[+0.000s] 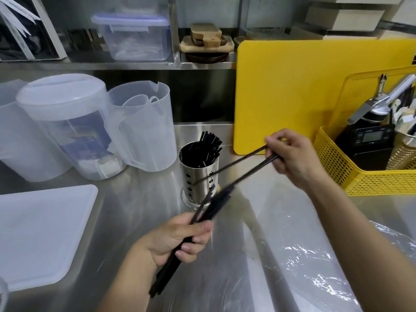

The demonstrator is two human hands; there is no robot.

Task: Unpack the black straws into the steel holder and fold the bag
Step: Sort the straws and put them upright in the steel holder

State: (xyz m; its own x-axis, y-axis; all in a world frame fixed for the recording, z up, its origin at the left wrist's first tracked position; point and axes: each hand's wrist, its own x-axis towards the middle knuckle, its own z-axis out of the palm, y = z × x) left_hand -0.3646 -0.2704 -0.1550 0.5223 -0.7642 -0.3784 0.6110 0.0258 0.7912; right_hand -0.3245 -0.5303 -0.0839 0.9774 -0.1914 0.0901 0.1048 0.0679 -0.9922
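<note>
The steel holder [199, 176], perforated and round, stands mid-counter with several black straws [208, 146] leaning inside it. My left hand [177, 237] grips a bundle of black straws [216, 204] in front of the holder; the bundle runs from below my wrist up toward the right. My right hand [290, 154], to the right of the holder, pinches the far ends of a few straws [243, 163] that spread away from the bundle. The clear plastic bag [299, 255] lies crumpled on the counter under my right forearm.
Clear plastic pitchers [139, 127] and a lidded jug [65, 122] stand at the left. A white plastic lid [38, 233] lies front left. A yellow cutting board [292, 91] leans at the back right, beside a yellow basket [360, 179] with tools and a scale.
</note>
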